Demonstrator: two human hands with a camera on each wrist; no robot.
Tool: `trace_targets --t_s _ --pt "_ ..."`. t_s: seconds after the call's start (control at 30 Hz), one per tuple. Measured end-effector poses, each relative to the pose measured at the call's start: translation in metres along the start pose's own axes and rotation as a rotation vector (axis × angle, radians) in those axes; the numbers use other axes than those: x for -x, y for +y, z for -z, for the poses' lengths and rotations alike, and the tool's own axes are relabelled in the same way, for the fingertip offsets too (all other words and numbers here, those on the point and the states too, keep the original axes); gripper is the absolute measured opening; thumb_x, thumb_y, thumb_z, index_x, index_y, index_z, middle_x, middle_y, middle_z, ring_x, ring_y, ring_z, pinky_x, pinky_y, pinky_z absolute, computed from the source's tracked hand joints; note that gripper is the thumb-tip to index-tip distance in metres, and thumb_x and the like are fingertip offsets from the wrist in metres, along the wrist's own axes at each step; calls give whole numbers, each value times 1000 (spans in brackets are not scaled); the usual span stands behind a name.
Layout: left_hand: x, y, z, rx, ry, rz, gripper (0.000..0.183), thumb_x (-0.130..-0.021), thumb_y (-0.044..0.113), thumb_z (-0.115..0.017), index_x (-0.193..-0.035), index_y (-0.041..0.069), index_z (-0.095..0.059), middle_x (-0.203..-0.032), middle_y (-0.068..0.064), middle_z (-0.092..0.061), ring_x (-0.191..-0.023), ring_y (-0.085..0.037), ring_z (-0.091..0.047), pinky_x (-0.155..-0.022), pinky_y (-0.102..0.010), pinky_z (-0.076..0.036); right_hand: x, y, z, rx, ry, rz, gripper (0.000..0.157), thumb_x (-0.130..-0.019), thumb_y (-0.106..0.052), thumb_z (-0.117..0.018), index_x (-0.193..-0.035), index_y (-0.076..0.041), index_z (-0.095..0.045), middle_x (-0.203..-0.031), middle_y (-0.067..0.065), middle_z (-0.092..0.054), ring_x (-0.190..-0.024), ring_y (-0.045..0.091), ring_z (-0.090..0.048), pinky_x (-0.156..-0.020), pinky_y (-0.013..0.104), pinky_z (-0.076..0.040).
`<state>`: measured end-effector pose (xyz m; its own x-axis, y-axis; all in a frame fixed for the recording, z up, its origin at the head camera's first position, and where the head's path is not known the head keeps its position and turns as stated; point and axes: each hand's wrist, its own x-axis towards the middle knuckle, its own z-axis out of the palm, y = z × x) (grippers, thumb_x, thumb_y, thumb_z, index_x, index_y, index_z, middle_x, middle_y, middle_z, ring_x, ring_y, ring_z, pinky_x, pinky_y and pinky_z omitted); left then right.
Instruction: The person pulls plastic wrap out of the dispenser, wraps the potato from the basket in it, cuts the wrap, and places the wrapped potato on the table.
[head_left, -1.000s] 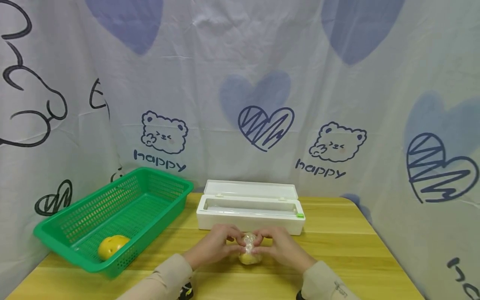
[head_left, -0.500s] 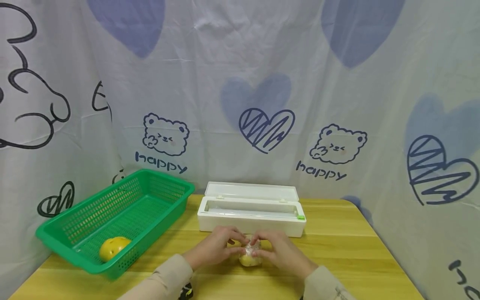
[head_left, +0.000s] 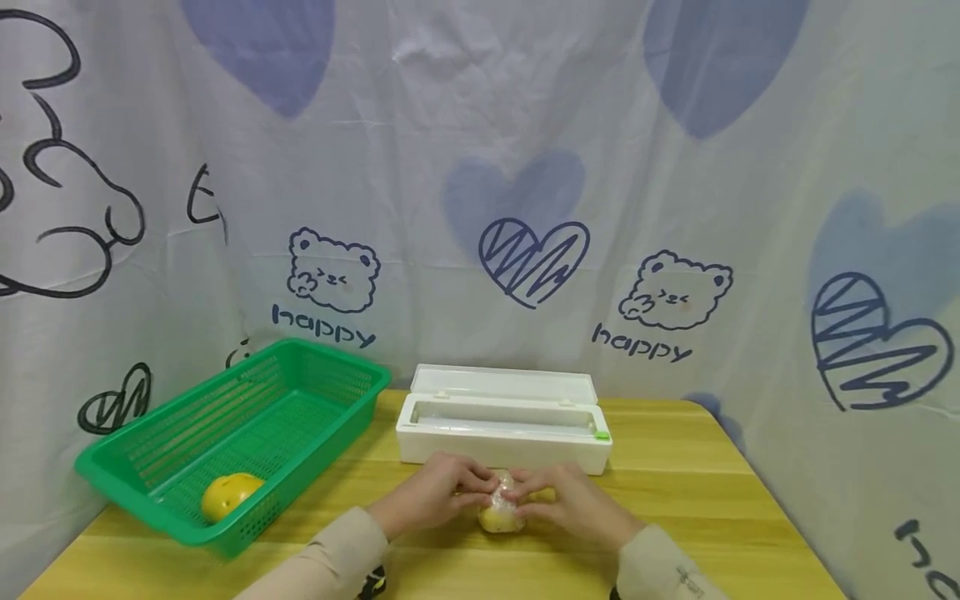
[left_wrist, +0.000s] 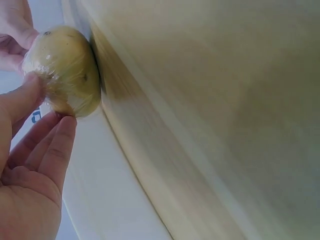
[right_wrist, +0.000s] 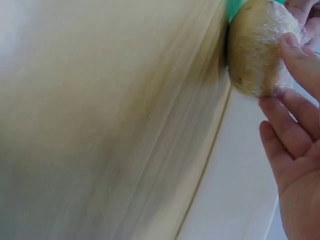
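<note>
A yellow potato (head_left: pixel 501 520) wrapped in clear cling film sits on the wooden table between the hands. Its film looks crinkled and shiny in the right wrist view, where the wrapped potato (right_wrist: pixel 252 55) shows its smooth side too. From the left, my left hand (head_left: pixel 438 493) pinches it with thumb and fingertips. On the opposite side my right hand (head_left: pixel 576 502) has its thumb on the film and its fingers curled at the potato's far side. Seen from the left wrist, the thumb (left_wrist: pixel 25 97) presses the film near the top.
Just behind the hands stands a white cling film dispenser (head_left: pixel 502 452), lid up, with a roll inside. A green plastic basket (head_left: pixel 341 379) at the left holds another potato (head_left: pixel 231 497). A printed curtain (head_left: pixel 420 317) hangs around the wooden table (head_left: pixel 697 500).
Both hands stay at the wrapped potato while their fingers shift on the film. My right hand's fingers lifted over the top, then moved back to its right side.
</note>
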<state>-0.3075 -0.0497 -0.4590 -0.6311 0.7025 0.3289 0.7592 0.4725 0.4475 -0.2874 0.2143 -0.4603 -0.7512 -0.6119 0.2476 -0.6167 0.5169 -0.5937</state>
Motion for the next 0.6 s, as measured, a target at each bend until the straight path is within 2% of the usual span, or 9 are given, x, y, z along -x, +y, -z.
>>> trace_targets --t_s 0.2,0.37,0.6 --pt "-2 -1 1 20 -6 17 24 -95 18 -82 -117 9 -81 -121 -7 -79 -111 -19 -78 -91 -21 -61 -4 5 1 5 36 -3 21 -89 -25 -86 -110 -26 -85 -126 0 -78 -127 22 -73 -111 41 -55" --pt "0 -2 4 66 -50 62 28 -93 19 -85 -120 12 -80 -123 -3 -77 -104 -11 -77 -76 -15 -57 -3 3 0 7 53 -25 17 -86 -24 -88 -103 -27 -86 -126 3 -78 -125 23 -74 -112 45 -54" --pt "-2 -3 6 107 -82 66 31 -92 19 -85 -122 11 -79 -125 -2 -76 -108 -13 -77 -87 -17 -59 0 6 -2 -47 48 -61 17 -88 -25 -86 -105 -27 -86 -133 4 -75 -128 25 -72 -114 49 -51"
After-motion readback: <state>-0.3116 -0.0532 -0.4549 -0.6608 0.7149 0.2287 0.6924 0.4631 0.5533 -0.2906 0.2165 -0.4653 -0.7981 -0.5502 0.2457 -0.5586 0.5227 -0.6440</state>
